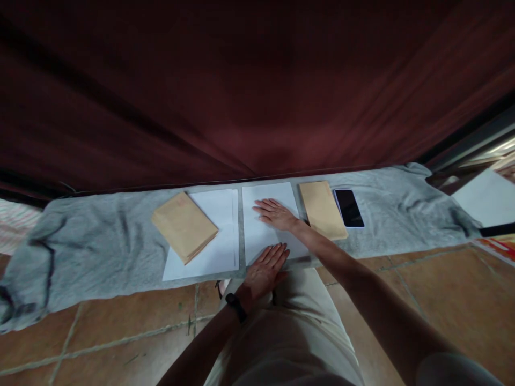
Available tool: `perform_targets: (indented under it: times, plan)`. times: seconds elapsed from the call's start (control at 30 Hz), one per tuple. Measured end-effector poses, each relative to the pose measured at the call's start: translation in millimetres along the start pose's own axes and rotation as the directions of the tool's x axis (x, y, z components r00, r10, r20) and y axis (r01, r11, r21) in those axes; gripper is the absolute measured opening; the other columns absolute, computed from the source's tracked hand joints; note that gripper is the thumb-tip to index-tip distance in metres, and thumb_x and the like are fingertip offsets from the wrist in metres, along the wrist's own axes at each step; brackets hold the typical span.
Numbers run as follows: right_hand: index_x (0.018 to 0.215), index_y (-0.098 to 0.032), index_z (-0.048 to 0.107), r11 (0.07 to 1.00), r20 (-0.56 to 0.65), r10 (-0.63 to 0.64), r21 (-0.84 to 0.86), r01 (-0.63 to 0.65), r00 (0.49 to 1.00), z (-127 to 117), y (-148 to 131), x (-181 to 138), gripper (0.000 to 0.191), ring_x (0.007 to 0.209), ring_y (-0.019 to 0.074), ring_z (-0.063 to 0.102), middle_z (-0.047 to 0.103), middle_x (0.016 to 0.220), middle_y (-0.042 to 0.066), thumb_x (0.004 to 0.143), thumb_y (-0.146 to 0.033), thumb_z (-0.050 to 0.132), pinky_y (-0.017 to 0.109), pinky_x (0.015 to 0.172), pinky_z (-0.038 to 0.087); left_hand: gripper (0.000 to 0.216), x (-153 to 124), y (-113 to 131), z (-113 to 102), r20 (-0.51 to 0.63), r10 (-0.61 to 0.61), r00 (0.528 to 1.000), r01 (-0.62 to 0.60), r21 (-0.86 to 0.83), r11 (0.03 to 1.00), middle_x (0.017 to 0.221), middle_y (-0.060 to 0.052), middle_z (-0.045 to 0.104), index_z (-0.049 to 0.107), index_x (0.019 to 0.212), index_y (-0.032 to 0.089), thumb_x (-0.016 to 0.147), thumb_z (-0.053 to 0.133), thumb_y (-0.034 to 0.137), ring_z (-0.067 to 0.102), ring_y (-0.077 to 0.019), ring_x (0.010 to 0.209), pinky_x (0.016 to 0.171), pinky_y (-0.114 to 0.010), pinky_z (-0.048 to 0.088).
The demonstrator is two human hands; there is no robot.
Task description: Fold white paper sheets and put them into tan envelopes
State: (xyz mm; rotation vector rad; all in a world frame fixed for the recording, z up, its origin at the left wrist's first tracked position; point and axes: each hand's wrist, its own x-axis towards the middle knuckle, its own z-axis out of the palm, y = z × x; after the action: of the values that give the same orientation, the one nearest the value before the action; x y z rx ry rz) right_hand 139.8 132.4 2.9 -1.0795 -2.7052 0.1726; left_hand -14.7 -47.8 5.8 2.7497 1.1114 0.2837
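Observation:
A white sheet of paper (257, 201) lies in front of me on a grey cloth. Across its upper middle, my right hand (277, 214) rests flat with the fingers stretched to the left. My left hand (264, 269), a dark band at its wrist, lies at the near edge of the same sheet, fingers extended and close together. Neither hand holds anything. Left of this sheet are more white papers (217, 257), partly covered by a tilted stack of brown envelopes (185, 225). To the right, beside my right forearm, sits another brown envelope or stack of them (322, 209).
A phone (350, 208) with a dark screen lies right of the right-hand envelopes. The grey cloth (108, 246) covers a long narrow surface. Behind it hangs a dark red curtain (249, 107). Tiled floor (132, 321) shows below, and a white panel-like object (488, 198) stands far right.

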Motion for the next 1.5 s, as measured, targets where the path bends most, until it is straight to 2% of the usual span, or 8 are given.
perform_targets:
  times: [0.2, 0.3, 0.47, 0.6, 0.9, 1.07, 1.3, 1.5]
  plan:
    - [0.150, -0.027, 0.048, 0.996, -0.006, 0.080, -0.028, -0.080, 0.997, -3.9, 22.9, 27.3, 0.045, 0.146, 0.0214, 0.041, 0.041, 0.160, 0.002, 0.105, -0.034, 0.048, 0.046, 0.125, 0.026, 0.064, -0.7, 0.4, -2.7, -0.016, 0.017, 1.000, -0.017, 0.014, 1.000, 0.166, -0.010, 0.030, 0.032, 0.157, 0.018, 0.102, 0.044, 0.048, 0.026, -0.0235, 0.154, 0.125, -0.044, 0.027]
    - [0.150, -0.024, 0.048, 0.995, -0.018, 0.094, -0.029, -0.095, 0.995, -4.7, 19.9, 33.8, 0.045, 0.147, 0.0215, 0.040, 0.041, 0.160, 0.004, 0.106, -0.035, 0.046, 0.045, 0.126, 0.024, 0.064, -1.2, 0.2, -0.6, -0.051, 0.021, 0.998, -0.020, 0.018, 1.000, 0.165, -0.010, 0.031, 0.033, 0.156, 0.017, 0.102, 0.044, 0.049, 0.026, -0.0235, 0.154, 0.125, -0.043, 0.028]
    - [0.149, -0.024, 0.049, 0.993, -0.012, -0.119, 0.011, 0.119, 0.993, 8.9, -12.8, 30.3, 0.047, 0.149, 0.0230, 0.036, 0.040, 0.161, 0.005, 0.104, -0.038, 0.050, 0.046, 0.125, 0.026, 0.065, -1.2, -1.1, 4.0, -0.067, 0.031, 0.997, -0.030, 0.024, 0.999, 0.164, -0.011, 0.033, 0.033, 0.156, 0.017, 0.101, 0.048, 0.048, 0.030, -0.0246, 0.153, 0.124, -0.044, 0.029]
    - [0.148, -0.024, 0.050, 0.987, -0.028, -0.162, 0.015, 0.162, 0.986, 19.3, -22.1, 32.0, 0.046, 0.146, 0.0245, 0.041, 0.042, 0.160, 0.006, 0.104, -0.037, 0.051, 0.047, 0.124, 0.027, 0.068, -1.5, -2.4, 8.3, -0.086, 0.022, 0.996, -0.020, 0.026, 0.999, 0.165, -0.010, 0.033, 0.032, 0.157, 0.018, 0.100, 0.048, 0.051, 0.029, -0.0239, 0.153, 0.124, -0.043, 0.029]
    - [0.147, -0.024, 0.053, 0.999, -0.084, -0.040, -0.030, 0.038, 0.996, 19.1, 12.3, 61.2, 0.043, 0.144, 0.0228, 0.044, 0.045, 0.158, 0.005, 0.105, -0.036, 0.047, 0.043, 0.123, 0.030, 0.070, -2.6, -2.5, 6.1, -0.114, 0.047, 0.992, -0.041, 0.058, 0.997, 0.165, -0.011, 0.031, 0.034, 0.156, 0.016, 0.099, 0.050, 0.052, 0.029, -0.0245, 0.153, 0.125, -0.043, 0.029]
    - [0.147, -0.023, 0.053, 0.999, -0.072, 0.038, -0.013, -0.039, 0.997, 12.2, 34.5, 66.4, 0.044, 0.145, 0.0228, 0.044, 0.046, 0.158, 0.005, 0.105, -0.035, 0.047, 0.044, 0.123, 0.030, 0.066, -2.0, -1.2, 6.2, -0.095, 0.039, 0.995, -0.029, 0.105, 0.994, 0.166, -0.009, 0.031, 0.036, 0.155, 0.017, 0.099, 0.054, 0.045, 0.029, -0.0235, 0.153, 0.125, -0.042, 0.030]
    - [0.152, -0.024, 0.046, 0.988, -0.124, 0.153, 0.007, -0.153, 0.980, -1.5, 45.0, 35.5, 0.048, 0.150, 0.0248, 0.034, 0.039, 0.162, 0.006, 0.106, -0.037, 0.041, 0.049, 0.125, 0.026, 0.064, -0.3, -0.5, 5.2, -0.059, 0.019, 0.998, -0.013, 0.098, 0.995, 0.167, -0.007, 0.027, 0.030, 0.158, 0.019, 0.100, 0.052, 0.032, 0.028, -0.0225, 0.153, 0.124, -0.042, 0.031]
    - [0.151, -0.023, 0.047, 0.973, -0.081, 0.225, -0.038, -0.229, 0.971, 1.8, 41.4, 6.6, 0.048, 0.149, 0.0256, 0.036, 0.038, 0.162, 0.006, 0.107, -0.039, 0.039, 0.049, 0.124, 0.027, 0.059, 0.0, -1.0, 6.4, -0.035, 0.000, 0.999, 0.002, 0.053, 0.999, 0.167, -0.006, 0.027, 0.030, 0.158, 0.020, 0.101, 0.044, 0.020, 0.028, -0.0214, 0.153, 0.124, -0.042, 0.031]
